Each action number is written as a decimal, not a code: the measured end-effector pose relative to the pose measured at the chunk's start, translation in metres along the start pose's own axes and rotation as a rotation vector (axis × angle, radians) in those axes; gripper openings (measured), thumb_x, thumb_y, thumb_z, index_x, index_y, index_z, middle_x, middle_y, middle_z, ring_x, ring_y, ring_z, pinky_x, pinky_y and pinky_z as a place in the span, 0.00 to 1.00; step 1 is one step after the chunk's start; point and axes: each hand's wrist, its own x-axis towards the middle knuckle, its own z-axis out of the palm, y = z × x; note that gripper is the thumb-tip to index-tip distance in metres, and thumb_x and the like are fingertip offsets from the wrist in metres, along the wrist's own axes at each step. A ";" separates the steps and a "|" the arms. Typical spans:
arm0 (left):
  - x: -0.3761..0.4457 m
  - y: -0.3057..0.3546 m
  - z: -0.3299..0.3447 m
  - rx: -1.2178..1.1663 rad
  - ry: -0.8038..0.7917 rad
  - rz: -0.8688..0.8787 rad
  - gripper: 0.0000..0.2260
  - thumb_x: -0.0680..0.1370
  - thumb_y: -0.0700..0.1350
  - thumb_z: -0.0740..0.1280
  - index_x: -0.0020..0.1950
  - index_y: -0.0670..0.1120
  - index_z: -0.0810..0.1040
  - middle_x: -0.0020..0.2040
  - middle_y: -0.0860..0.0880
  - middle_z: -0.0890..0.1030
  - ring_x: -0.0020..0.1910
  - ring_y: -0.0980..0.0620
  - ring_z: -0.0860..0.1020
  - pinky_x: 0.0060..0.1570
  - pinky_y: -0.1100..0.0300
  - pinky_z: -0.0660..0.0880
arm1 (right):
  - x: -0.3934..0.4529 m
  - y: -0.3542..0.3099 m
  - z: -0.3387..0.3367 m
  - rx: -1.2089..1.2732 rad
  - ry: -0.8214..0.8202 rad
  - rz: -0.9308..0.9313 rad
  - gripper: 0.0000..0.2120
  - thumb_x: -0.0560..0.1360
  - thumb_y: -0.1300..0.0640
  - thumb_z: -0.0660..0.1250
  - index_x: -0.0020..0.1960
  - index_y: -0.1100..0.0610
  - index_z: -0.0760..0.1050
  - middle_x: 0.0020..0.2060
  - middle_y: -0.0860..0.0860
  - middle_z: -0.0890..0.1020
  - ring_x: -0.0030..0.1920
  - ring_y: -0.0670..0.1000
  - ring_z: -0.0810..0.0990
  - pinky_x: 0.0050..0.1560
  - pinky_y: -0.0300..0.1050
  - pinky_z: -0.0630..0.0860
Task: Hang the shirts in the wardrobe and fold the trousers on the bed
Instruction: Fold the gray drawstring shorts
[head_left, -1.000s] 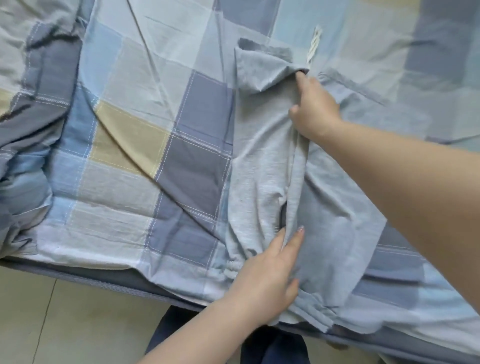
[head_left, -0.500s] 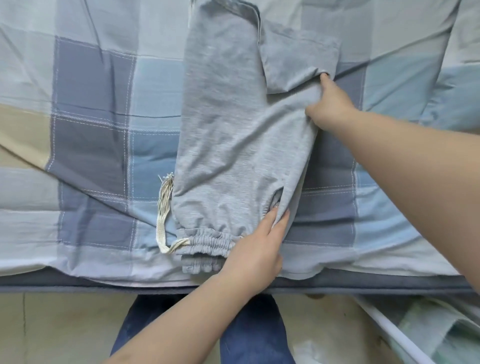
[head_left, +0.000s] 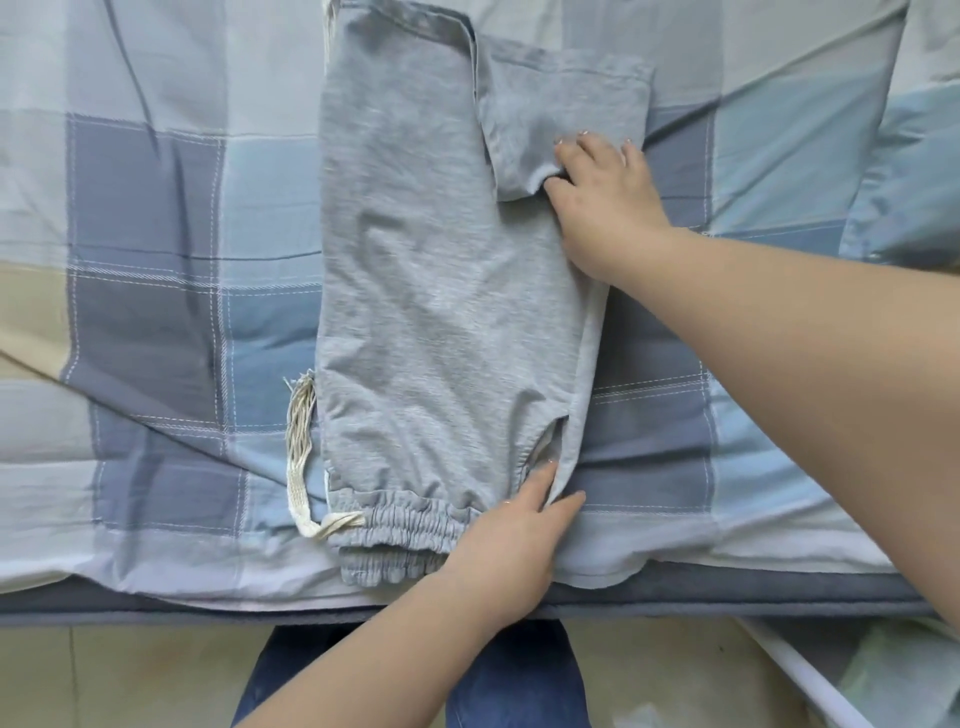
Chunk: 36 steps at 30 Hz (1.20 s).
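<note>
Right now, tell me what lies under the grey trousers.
The grey trousers lie on the checked bedsheet; a cream drawstring pokes out beside them. Whatever lies directly beneath is covered.

Both arms reach forward and they're bare. The left hand (head_left: 511, 540) comes up from the bottom of the view, palm down, fingers straight and close together, thumb (head_left: 566, 502) spread off to the right side. The right forearm comes in from the right edge, angled up and to the left. The right hand (head_left: 605, 208) is palm down too, fingers (head_left: 584, 148) fairly straight and a bit spread, pointing away from the body, thumb tucked toward the left.
</note>
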 end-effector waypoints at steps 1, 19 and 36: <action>0.000 -0.001 0.001 0.005 -0.004 0.003 0.33 0.76 0.36 0.60 0.78 0.55 0.54 0.79 0.51 0.41 0.68 0.42 0.70 0.61 0.52 0.71 | 0.002 -0.001 -0.001 0.016 0.015 0.019 0.22 0.75 0.64 0.59 0.69 0.60 0.66 0.75 0.57 0.60 0.75 0.58 0.54 0.74 0.60 0.48; -0.031 -0.054 -0.051 -0.484 0.661 -0.150 0.15 0.76 0.39 0.68 0.61 0.52 0.76 0.54 0.58 0.75 0.56 0.59 0.75 0.61 0.59 0.72 | -0.098 -0.025 0.042 1.335 -0.061 0.881 0.17 0.76 0.53 0.67 0.63 0.55 0.71 0.56 0.53 0.80 0.53 0.52 0.80 0.58 0.51 0.76; -0.094 -0.133 -0.044 -1.084 0.235 -0.638 0.09 0.78 0.35 0.64 0.57 0.39 0.75 0.48 0.40 0.79 0.45 0.46 0.78 0.48 0.51 0.75 | -0.263 -0.136 0.085 1.877 -0.372 1.145 0.06 0.78 0.62 0.63 0.53 0.54 0.75 0.48 0.52 0.84 0.47 0.50 0.83 0.44 0.46 0.80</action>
